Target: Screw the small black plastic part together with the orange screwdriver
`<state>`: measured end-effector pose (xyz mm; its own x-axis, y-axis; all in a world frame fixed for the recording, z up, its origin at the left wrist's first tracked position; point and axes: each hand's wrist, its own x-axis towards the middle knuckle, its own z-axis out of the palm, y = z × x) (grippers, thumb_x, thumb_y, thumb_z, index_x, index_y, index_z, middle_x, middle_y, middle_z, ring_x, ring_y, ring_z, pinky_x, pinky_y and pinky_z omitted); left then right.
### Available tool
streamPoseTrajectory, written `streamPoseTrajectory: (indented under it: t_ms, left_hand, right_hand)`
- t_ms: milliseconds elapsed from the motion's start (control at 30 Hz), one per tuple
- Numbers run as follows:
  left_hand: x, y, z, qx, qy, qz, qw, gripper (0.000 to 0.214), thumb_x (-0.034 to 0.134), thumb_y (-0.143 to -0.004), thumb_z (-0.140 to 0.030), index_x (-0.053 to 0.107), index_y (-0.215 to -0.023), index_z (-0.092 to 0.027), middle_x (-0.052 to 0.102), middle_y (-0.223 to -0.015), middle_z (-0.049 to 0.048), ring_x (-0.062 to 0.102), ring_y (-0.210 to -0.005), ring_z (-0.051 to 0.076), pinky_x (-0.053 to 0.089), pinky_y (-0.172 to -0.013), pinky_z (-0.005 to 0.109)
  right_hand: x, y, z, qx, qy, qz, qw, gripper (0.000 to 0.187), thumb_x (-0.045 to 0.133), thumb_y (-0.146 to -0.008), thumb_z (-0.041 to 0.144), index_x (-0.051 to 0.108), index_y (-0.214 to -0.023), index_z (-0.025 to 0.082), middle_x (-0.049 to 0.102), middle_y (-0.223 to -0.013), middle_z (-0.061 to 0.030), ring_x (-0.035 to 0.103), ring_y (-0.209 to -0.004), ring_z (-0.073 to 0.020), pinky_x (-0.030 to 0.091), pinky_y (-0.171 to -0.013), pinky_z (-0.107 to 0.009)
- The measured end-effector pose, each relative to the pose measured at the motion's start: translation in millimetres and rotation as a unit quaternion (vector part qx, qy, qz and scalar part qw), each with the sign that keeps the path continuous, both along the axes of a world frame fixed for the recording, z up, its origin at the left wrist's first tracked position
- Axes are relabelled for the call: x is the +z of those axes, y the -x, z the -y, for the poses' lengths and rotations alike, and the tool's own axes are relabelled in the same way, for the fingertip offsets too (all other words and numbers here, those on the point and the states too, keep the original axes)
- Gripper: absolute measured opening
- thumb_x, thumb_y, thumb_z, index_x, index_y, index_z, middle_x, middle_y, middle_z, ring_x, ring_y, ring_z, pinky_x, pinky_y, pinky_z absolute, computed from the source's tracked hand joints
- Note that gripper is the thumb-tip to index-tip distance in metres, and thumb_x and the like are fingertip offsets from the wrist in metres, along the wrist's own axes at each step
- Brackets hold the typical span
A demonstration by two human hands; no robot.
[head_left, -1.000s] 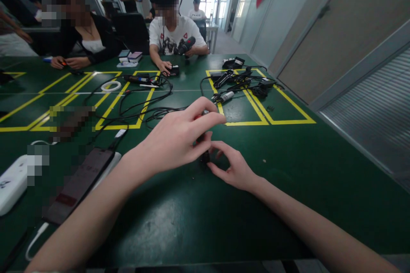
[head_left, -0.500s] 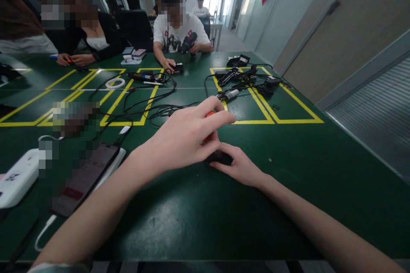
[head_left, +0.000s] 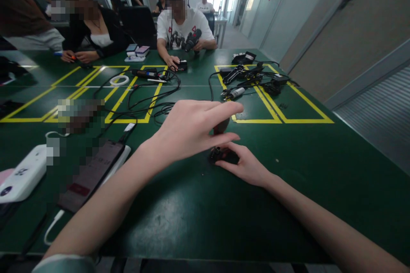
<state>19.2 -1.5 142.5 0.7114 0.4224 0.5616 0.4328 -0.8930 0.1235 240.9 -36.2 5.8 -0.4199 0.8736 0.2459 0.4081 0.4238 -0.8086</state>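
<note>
1. Two bare hands meet near the centre of the frame: we see the left hand (head_left: 188, 130) above and the right hand (head_left: 248, 165) just below and to its right.
2. The black piece (head_left: 232, 157) is low on the green table (head_left: 179, 222), a little right of centre; its longer visible stretch runs roughly left to right, the right end passing under our fingers.
3. At its left end a short stub (head_left: 217, 151) points up.
4. Above it, the dark knob (head_left: 221, 126) turns its rounded end up and to the right; most of its length is behind our left hand, so we cannot tell its long axis.
5. The piece looks black with a slight sheen; the knob looks dark, smooth and bulbous.
6. Our right thumb and index finger are clamped on the piece.
7. Our left thumb and index fingertips stand apart around the knob; we cannot tell whether the hidden fingers grip it.
</note>
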Motion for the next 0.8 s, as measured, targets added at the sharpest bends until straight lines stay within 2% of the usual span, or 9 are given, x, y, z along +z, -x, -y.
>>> streamPoseTrajectory:
  t_ms: [67,133,267,333,433,567,700,800]
  left_hand:
    - [0.1,-0.3,0.3,0.009,-0.027,-0.016,0.999,0.028,0.064,-0.101,-0.038,0.067,-0.12,-0.018,0.074,-0.084,0.0002,0.069,-0.074,0.014,0.043,-0.062,0.024]
    - [1.1,-0.9,1.8,0.004,-0.031,-0.024,0.999,0.029,0.061,-0.101,-0.035,0.065,-0.123,-0.017,0.074,-0.088,0.0016,0.069,-0.077,0.015,0.045,-0.065,0.025]
    - [3.9,-2.2,5.7,-0.022,0.028,-0.008,0.999,0.044,0.056,-0.093,-0.019,0.057,-0.136,-0.016,0.071,-0.119,0.0096,0.07,-0.096,0.018,0.053,-0.078,0.027]
    - [4.2,-2.5,6.5,-0.033,0.054,0.003,0.998,0.05,0.054,-0.09,-0.015,0.054,-0.14,-0.017,0.066,-0.129,0.0115,0.068,-0.103,0.018,0.055,-0.081,0.027]
    - [2.6,-2.4,5.1,-0.039,0.064,0.002,0.997,0.051,0.052,-0.093,-0.012,0.052,-0.144,-0.017,0.068,-0.123,0.0098,0.067,-0.102,0.017,0.054,-0.082,0.026]
    - [-0.4,-1.5,1.8,-0.035,0.058,-0.003,0.998,0.047,0.053,-0.101,-0.018,0.051,-0.147,-0.019,0.072,-0.113,0.0063,0.069,-0.096,0.016,0.052,-0.078,0.025]
    - [0.2,-0.2,1.0,-0.031,0.049,-0.007,0.998,0.04,0.057,-0.102,-0.026,0.057,-0.141,-0.018,0.074,-0.103,0.0047,0.07,-0.092,0.017,0.05,-0.077,0.026]
    - [2.1,0.7,1.3,-0.034,0.045,-0.007,0.998,0.045,0.055,-0.1,-0.023,0.056,-0.144,-0.018,0.072,-0.104,0.0051,0.069,-0.092,0.017,0.052,-0.079,0.027]
  right_hand:
    - [-2.4,-0.6,0.1,-0.002,-0.018,0.006,1.0,0.025,0.075,-0.09,0.028,0.068,-0.113,0.021,0.077,-0.104,-0.0069,0.073,-0.089,-0.0227,0.063,-0.082,-0.039]
    - [-4.0,-1.3,-0.2,0.003,-0.028,0.009,1.0,0.026,0.075,-0.09,0.027,0.068,-0.114,0.021,0.077,-0.104,-0.0074,0.073,-0.089,-0.0233,0.063,-0.082,-0.04]
    - [-3.0,-2.0,-0.7,0.017,-0.026,0.008,0.999,0.022,0.075,-0.09,0.026,0.069,-0.111,0.021,0.077,-0.105,-0.0083,0.073,-0.091,-0.0238,0.063,-0.083,-0.04]
    - [-1.0,-1.6,-0.6,0.015,-0.02,0.008,1.0,0.021,0.075,-0.09,0.026,0.07,-0.111,0.021,0.077,-0.103,-0.0075,0.073,-0.089,-0.0232,0.063,-0.082,-0.04]
    - [0.9,-0.6,-0.3,0.015,-0.011,0.001,1.0,0.019,0.075,-0.091,0.025,0.07,-0.109,0.021,0.078,-0.1,-0.0064,0.073,-0.086,-0.022,0.063,-0.081,-0.038]
    - [-0.8,0.2,-0.8,0.015,0.008,-0.013,1.0,0.02,0.076,-0.089,0.024,0.068,-0.107,0.02,0.078,-0.101,-0.0068,0.074,-0.089,-0.0221,0.064,-0.084,-0.038]
    - [-2.2,0.1,-1.3,0.014,0.007,-0.021,1.0,0.022,0.076,-0.089,0.022,0.068,-0.109,0.02,0.078,-0.103,-0.0069,0.074,-0.09,-0.0221,0.064,-0.085,-0.039]
    - [0.0,0.0,-0.8,0.02,0.007,-0.017,1.0,0.024,0.076,-0.089,0.021,0.067,-0.111,0.02,0.078,-0.103,-0.0063,0.074,-0.09,-0.0219,0.064,-0.085,-0.039]
